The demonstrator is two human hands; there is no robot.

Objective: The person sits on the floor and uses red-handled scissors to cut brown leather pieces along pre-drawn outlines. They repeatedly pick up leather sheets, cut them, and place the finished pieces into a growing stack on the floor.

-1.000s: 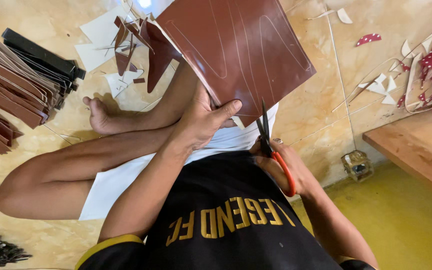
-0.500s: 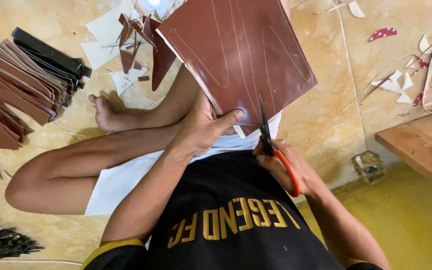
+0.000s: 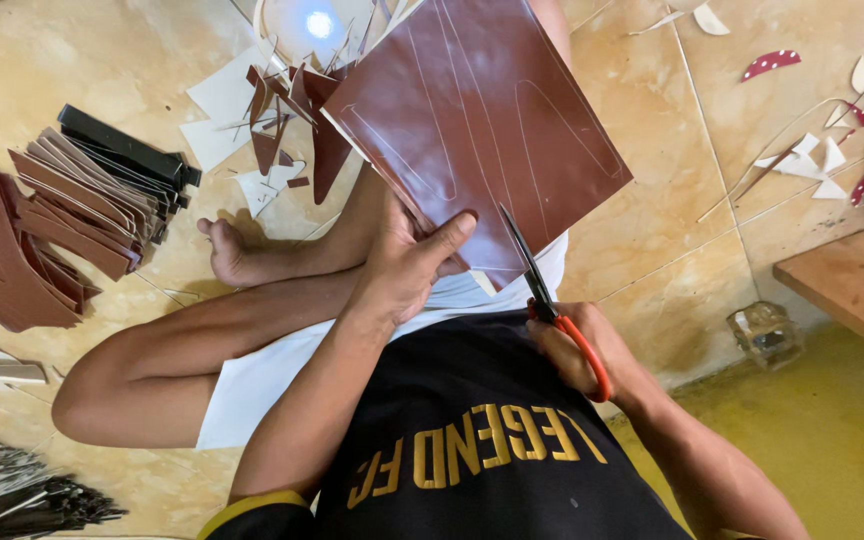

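Note:
I sit cross-legged on a tiled floor. My left hand (image 3: 407, 265) grips the near edge of a large brown leather sheet (image 3: 482, 125) marked with pale traced outlines, thumb on top. My right hand (image 3: 577, 350) holds scissors (image 3: 537, 290) with orange-red handles. Their dark blades point up into the sheet's near edge, just right of my left thumb.
A stack of cut brown pieces (image 3: 42, 230) and a black strip (image 3: 127, 150) lie at the left. Brown and white offcuts (image 3: 272, 120) lie beyond my foot. White and red scraps (image 3: 832, 140) lie at the right, near a wooden board (image 3: 852, 290) and a small clear object (image 3: 764, 332).
The sheet has been turned slightly and the scissors have advanced a little into its near edge. The view has shifted a bit.

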